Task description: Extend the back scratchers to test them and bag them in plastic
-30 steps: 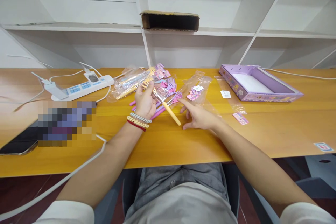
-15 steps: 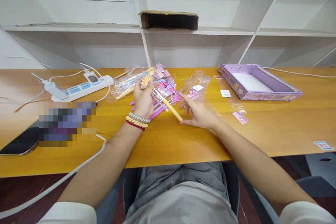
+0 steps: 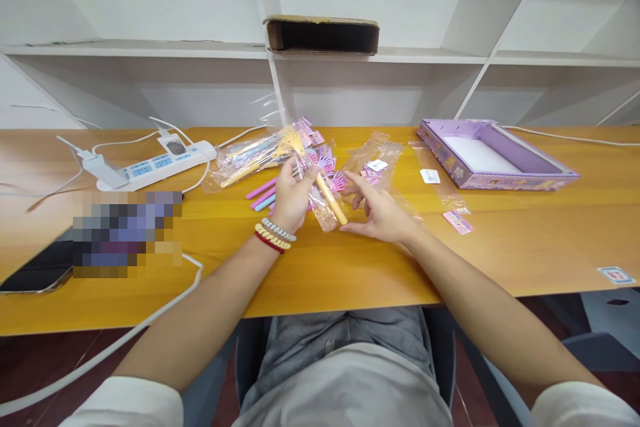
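My left hand (image 3: 294,195) is closed around the middle of a yellow back scratcher (image 3: 331,201). Its hand-shaped head points up and away, and the handle slants down to the right. A clear plastic sleeve (image 3: 324,215) hangs from the same hand beside the handle. My right hand (image 3: 376,213) has its thumb and fingers spread, with the thumb at the handle's lower end; whether it touches is hard to tell. Behind my hands lie pink and purple back scratchers (image 3: 262,191), partly hidden, and several wrapped ones (image 3: 245,163) in clear plastic.
A purple box tray (image 3: 520,181) stands at the right rear. Near it lie clear bags (image 3: 400,147) and a pink card (image 3: 458,221). At left are a white power strip (image 3: 160,167) with cables and a phone (image 3: 37,263). White shelves hold a cardboard box (image 3: 323,37).
My left hand has slid from near the scratcher's head down toward the handle and to the right. The plastic sleeve has come down with it. My right hand has barely moved.
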A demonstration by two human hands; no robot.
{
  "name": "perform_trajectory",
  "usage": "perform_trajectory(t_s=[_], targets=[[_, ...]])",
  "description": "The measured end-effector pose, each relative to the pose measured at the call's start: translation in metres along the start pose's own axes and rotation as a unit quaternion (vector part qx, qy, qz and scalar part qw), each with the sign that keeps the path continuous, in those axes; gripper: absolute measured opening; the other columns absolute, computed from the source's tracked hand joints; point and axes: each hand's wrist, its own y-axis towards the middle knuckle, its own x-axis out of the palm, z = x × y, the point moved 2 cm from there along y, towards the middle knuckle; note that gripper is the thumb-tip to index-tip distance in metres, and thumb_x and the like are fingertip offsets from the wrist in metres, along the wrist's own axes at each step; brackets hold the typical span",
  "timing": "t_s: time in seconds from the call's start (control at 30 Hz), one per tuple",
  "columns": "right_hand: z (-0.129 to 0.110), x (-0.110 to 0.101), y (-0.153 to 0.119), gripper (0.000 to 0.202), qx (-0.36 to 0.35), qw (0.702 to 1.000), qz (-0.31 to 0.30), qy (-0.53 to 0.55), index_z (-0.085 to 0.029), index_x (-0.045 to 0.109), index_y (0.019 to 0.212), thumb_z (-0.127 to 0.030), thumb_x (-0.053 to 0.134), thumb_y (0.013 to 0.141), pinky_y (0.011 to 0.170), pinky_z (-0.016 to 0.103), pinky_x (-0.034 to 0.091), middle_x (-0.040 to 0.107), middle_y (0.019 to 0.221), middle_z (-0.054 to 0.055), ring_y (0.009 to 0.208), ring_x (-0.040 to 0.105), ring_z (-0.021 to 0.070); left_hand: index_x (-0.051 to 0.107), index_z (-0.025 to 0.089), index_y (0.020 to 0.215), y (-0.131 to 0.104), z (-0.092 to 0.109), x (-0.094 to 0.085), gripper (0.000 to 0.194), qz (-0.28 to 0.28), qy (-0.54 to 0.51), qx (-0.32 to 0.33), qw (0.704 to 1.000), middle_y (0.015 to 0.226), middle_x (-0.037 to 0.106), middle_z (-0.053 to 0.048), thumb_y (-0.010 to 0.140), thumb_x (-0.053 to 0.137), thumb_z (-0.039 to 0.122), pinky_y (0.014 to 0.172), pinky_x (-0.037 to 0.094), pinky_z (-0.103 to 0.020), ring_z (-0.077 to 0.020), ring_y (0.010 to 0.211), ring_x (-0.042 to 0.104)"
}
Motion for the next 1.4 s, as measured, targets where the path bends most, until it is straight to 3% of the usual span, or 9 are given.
perform_trajectory(t_s=[0.13,0.27,0.47,0.73,0.9,1.03,1.2,1.4], targets=[[-0.001,-0.001,0.001,0.101,0.013,0.999,-0.007,0.033,-0.024,0.018,0.147,-0.041,0.076,0.066,0.072,0.035,0.051,0.061,0.109,0.009,0.077,0.057,0.0178,0.055,0.020,0.113,-0.011,-0.004,0.010,0.043,-0.054,0.015,-0.009,0.998,0.106,0.066,-0.007,0.075,0.071,0.032,0.083,0.052,-0.033,-0.0182,0.095,0.064],[-0.004,0.001,0.001,0.099,0.035,0.994,-0.015,0.099,-0.023,0.018,0.146,-0.037,0.076,0.067,0.070,0.034,0.052,0.061,0.109,0.009,0.077,0.059,0.0167,0.050,0.022,0.121,-0.013,-0.002,0.010,0.052,-0.065,0.000,-0.040,0.997,0.097,0.068,-0.006,0.075,0.070,0.035,0.067,0.054,-0.029,-0.0162,0.076,0.066],[-0.001,0.005,0.002,0.097,0.066,0.987,-0.013,0.146,-0.023,0.018,0.146,-0.029,0.075,0.068,0.064,0.032,0.053,0.065,0.098,0.007,0.069,0.061,0.0152,0.054,0.019,0.110,-0.014,0.000,0.010,0.041,-0.114,0.012,-0.053,0.992,0.087,0.069,-0.004,0.076,0.069,0.037,0.065,0.055,-0.029,-0.0158,0.072,0.067],[0.002,0.004,0.001,0.095,0.069,0.997,0.016,0.018,-0.021,0.024,0.146,-0.037,0.075,0.067,0.064,0.032,0.049,0.063,0.075,0.000,0.062,0.059,0.0158,0.062,0.015,0.104,-0.025,-0.001,0.021,0.034,-0.202,0.019,-0.094,0.975,0.088,0.070,-0.006,0.074,0.070,0.031,0.068,0.055,-0.031,-0.0172,0.075,0.066],[0.002,0.007,-0.002,0.096,0.062,0.996,0.056,-0.034,-0.021,0.020,0.148,-0.042,0.072,0.069,0.064,0.031,0.048,0.064,0.078,0.001,0.063,0.058,0.0156,0.065,0.015,0.094,-0.023,0.004,0.019,0.026,-0.190,0.039,-0.111,0.975,0.081,0.068,-0.004,0.073,0.071,0.029,0.063,0.053,-0.028,-0.0146,0.068,0.063],[-0.001,0.007,-0.003,0.091,0.046,0.996,0.072,-0.036,-0.022,0.017,0.148,-0.039,0.067,0.074,0.061,0.029,0.047,0.064,0.082,0.002,0.059,0.056,0.0132,0.063,0.014,0.089,-0.019,0.005,0.016,0.025,-0.161,0.013,-0.111,0.981,0.085,0.066,-0.004,0.070,0.074,0.026,0.069,0.053,-0.027,-0.0140,0.076,0.063],[-0.003,0.006,-0.002,0.079,0.000,0.999,0.029,-0.013,-0.022,0.023,0.145,-0.034,0.063,0.078,0.060,0.027,0.046,0.063,0.082,0.001,0.060,0.054,0.0123,0.055,0.016,0.093,-0.017,0.002,0.013,0.037,-0.108,-0.017,-0.151,0.982,0.082,0.062,-0.001,0.064,0.078,0.021,0.065,0.054,-0.030,-0.0132,0.071,0.061],[-0.004,0.005,-0.002,0.069,0.017,1.000,-0.010,-0.019,-0.020,0.032,0.138,-0.035,0.063,0.078,0.059,0.027,0.046,0.064,0.081,0.002,0.060,0.056,0.0133,0.052,0.017,0.092,-0.021,-0.002,0.014,0.038,-0.132,-0.011,-0.176,0.975,0.081,0.061,0.000,0.064,0.077,0.023,0.061,0.055,-0.031,-0.0144,0.071,0.062]])
